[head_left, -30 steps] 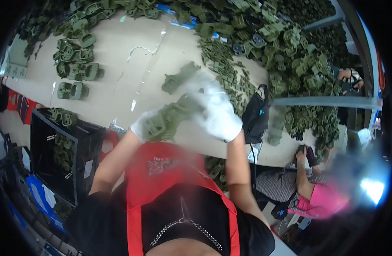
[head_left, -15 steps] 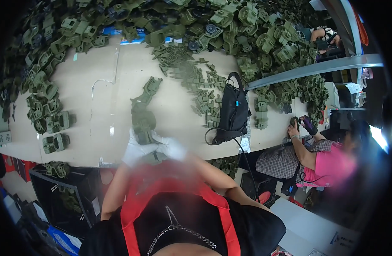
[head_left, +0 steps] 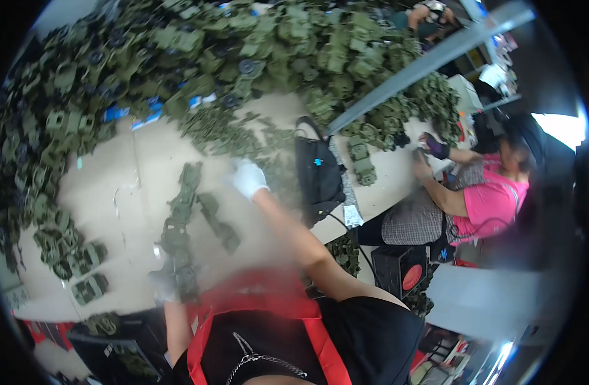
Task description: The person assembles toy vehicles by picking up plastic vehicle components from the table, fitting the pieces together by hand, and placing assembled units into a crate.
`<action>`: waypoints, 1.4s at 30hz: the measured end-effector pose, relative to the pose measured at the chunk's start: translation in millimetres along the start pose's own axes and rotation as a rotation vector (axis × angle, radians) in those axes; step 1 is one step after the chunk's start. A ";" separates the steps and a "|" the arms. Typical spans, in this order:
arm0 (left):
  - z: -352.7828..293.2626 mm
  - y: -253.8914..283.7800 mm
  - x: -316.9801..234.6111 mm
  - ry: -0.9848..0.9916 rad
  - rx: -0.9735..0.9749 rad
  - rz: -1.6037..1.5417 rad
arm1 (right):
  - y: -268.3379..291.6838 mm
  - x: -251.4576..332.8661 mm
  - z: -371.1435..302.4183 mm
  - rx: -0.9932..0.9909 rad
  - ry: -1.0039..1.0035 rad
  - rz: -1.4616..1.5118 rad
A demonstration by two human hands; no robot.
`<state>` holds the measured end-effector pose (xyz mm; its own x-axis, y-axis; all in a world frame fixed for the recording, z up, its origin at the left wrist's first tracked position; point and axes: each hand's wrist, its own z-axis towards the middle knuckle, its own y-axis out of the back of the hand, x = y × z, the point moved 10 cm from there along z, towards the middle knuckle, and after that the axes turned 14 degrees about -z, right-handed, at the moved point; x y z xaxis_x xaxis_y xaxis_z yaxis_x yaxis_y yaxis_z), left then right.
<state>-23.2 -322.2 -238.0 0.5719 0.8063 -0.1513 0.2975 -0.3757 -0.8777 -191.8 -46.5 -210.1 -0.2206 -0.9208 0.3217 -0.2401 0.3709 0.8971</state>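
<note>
My right hand (head_left: 249,180), in a white glove, reaches out over the table just short of a heap of small olive-green plastic pieces (head_left: 221,131). Blur hides how its fingers are bent. At the table's near edge my left hand (head_left: 164,287), gloved and smeared by motion, is beside the near end of a long olive-green strip of joined parts (head_left: 176,234); whether it grips the strip is unclear. Just right of that strip lies a shorter olive-green piece (head_left: 219,222), slanting toward me.
Large olive-green moulded parts (head_left: 269,42) are piled along the back and left. A black bag (head_left: 319,168) stands at the right, near a metal bar (head_left: 429,67). Beyond it a co-worker in a pink top (head_left: 493,202) handles a part. A black crate (head_left: 118,350) is below left.
My hands, together on the strip before, are now apart. The right has moved away toward the small pieces; the left stays low by the strip. A shorter piece now lies beside it. The view has shifted.
</note>
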 end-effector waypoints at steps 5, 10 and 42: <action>16.7 -45.5 1.8 -0.181 -0.041 0.266 | -13.0 -1.2 12.6 -0.329 0.106 -0.283; -5.9 -79.3 -29.2 -0.473 -0.221 0.595 | 16.5 38.6 -41.5 -0.156 0.200 0.090; 12.3 -110.4 18.5 -0.524 -0.186 0.214 | 85.2 130.8 -153.1 -0.365 0.323 0.135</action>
<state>-54.9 -260.2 -149.5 0.1947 0.8038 -0.5621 0.3730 -0.5907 -0.7155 -96.3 -153.8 -45.3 0.0909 -0.8793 0.4675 0.1295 0.4759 0.8699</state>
